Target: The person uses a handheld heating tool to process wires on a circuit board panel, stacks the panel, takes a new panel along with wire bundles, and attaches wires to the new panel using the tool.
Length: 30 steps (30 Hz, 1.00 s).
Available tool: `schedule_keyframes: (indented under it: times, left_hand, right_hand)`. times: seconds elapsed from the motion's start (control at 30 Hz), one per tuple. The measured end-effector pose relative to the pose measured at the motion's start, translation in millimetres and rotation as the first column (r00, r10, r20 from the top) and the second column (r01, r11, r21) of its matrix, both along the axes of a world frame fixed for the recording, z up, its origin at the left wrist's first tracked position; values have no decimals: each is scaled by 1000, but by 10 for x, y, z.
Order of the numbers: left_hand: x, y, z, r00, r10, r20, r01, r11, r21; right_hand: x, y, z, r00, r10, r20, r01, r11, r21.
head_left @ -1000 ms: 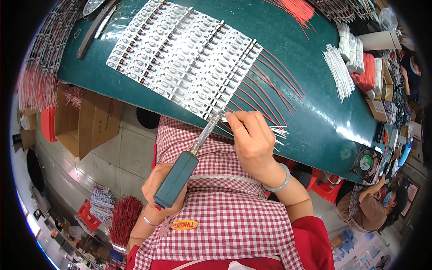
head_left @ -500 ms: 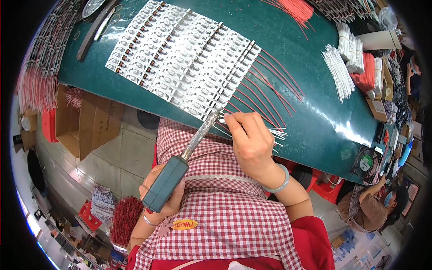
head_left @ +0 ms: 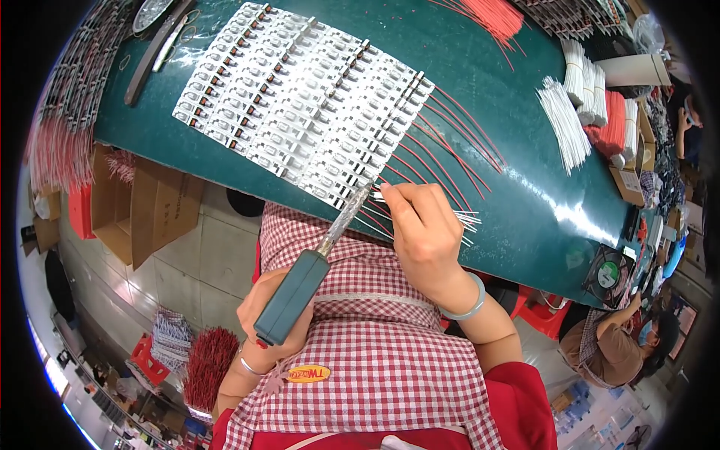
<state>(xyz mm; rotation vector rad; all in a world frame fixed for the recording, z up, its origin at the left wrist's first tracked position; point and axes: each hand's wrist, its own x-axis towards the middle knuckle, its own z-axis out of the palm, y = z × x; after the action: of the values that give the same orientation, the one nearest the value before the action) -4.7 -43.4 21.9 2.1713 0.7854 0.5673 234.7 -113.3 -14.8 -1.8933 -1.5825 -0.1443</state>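
My left hand (head_left: 276, 319) is wrapped round the green handle of a soldering iron (head_left: 292, 296). Its foil-covered barrel slants up and right, with the tip at the near right corner of a sheet of white LED modules (head_left: 300, 105). Beside that tip, my right hand (head_left: 426, 236) is closed in a pinch on a thin wire, mostly hidden by the fingers. Several red wires (head_left: 442, 139) fan out from the sheet's right edge. White wire ends (head_left: 469, 222) show just beyond my right hand.
The green table (head_left: 525, 217) carries bundles of white wires (head_left: 566, 124), loose red wires (head_left: 491, 22), and a dark bar (head_left: 154, 56). A small black fan (head_left: 606, 274) stands at the right edge. Stacked modules (head_left: 71, 97) hang at left above a cardboard box (head_left: 157, 202). A co-worker (head_left: 619, 345) sits at right.
The soldering iron and my left hand have shifted slightly up and right. My right hand has moved a little to the right; the module sheet has barely moved.
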Motion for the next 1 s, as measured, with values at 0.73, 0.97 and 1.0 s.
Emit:
schedule_keyframes:
  times: [0.73,0.97,1.0]
  left_hand:
    - [-17,-32,-1,1000,29,10,-29,999,42]
    - [56,10,1,999,24,33,-24,1000,10]
    - [60,13,-4,999,23,33,-23,1000,11]
  right_hand:
    - [-19,10,37,1000,-2,1,2,999,-38]
    - [75,44,23,999,-22,-23,22,999,33]
    - [84,54,15,999,-17,-27,17,1000,15]
